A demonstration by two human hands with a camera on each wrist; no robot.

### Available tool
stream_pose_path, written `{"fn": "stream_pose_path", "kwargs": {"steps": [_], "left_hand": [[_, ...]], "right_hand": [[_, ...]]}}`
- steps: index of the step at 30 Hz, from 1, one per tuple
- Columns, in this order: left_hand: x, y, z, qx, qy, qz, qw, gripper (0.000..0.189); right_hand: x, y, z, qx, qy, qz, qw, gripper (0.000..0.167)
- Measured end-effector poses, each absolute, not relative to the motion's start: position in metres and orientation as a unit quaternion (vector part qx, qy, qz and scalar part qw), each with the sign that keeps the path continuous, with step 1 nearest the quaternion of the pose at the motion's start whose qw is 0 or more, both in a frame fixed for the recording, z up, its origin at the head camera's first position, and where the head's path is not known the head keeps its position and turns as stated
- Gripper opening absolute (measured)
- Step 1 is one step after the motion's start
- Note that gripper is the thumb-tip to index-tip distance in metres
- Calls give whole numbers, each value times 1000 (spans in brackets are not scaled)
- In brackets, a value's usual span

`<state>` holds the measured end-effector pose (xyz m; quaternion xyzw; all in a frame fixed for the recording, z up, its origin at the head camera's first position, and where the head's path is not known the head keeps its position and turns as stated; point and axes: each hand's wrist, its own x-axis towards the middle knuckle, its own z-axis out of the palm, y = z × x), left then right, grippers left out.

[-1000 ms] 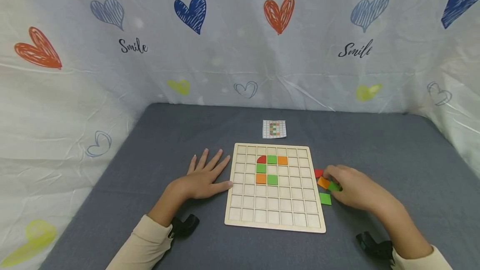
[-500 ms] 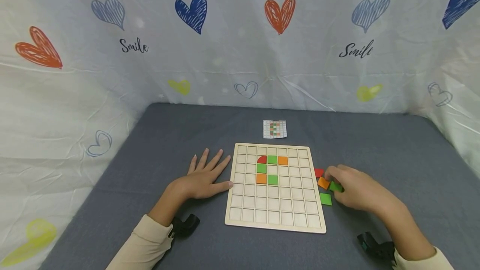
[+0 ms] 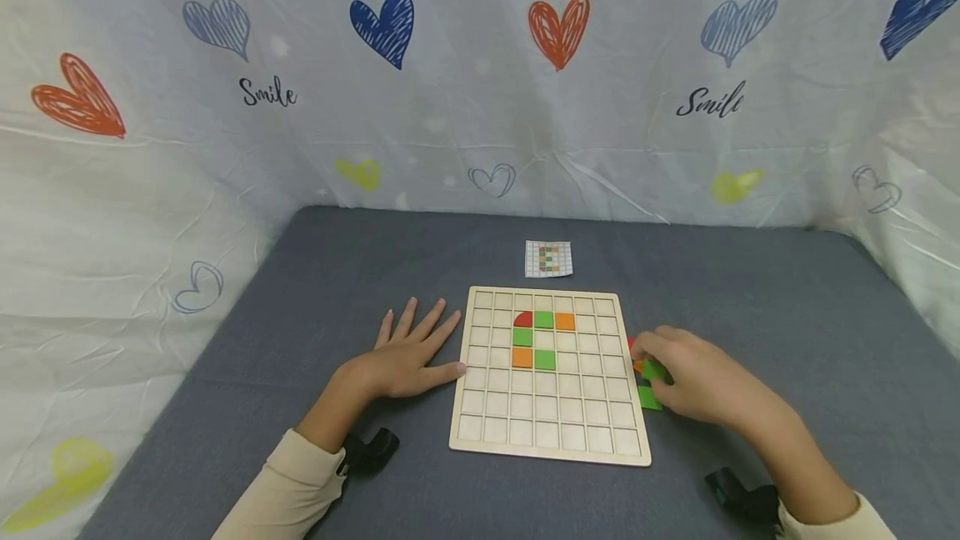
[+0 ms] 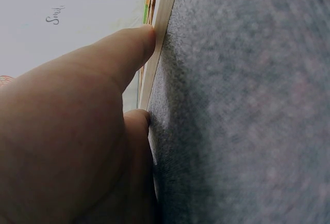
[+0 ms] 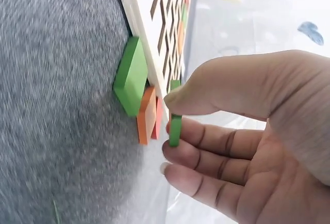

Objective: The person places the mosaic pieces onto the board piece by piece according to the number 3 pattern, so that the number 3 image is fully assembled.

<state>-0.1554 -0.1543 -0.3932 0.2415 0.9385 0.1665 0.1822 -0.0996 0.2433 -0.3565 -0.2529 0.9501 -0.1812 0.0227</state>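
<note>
- The green tile (image 5: 175, 132) is just right of the wooden board (image 3: 547, 435), in my right hand (image 3: 705, 375): thumb on one face, fingertips on the other, the remaining fingers loosely bent.
- My left hand (image 3: 408, 363) has nothing in it. It's flat on the table (image 3: 300, 465), fingers straight and spread, thumb touching the board's left edge.
- Handling guess: the tile should be light, stiff and hard to break, maybe painted wood, a bit slick on the faces. I'd pinch it across two opposite edges so the underside is free to drop in a cell.
- Head view gives me the layout: six pieces seated in the grid, plus the small pattern card (image 3: 548, 259) beyond it. The hand covers most of the loose pieces there.
- Right wrist cam fixes that: it shows the held tile edge-on, plus another green piece (image 5: 131, 77), an orange one (image 5: 147, 115) and a red one (image 5: 157, 120) beside the board.
- Left wrist cam only adds the board's thickness against my thumb.
</note>
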Motion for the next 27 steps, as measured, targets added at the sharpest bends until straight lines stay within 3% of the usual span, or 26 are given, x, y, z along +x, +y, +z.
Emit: {"fn": "stream_pose_path", "kwargs": {"steps": [27], "left_hand": [[-157,-155,-397,238,941,158,184,88]], "right_hand": [[-109,187,-357,-361,916,-176,-14,23]]}}
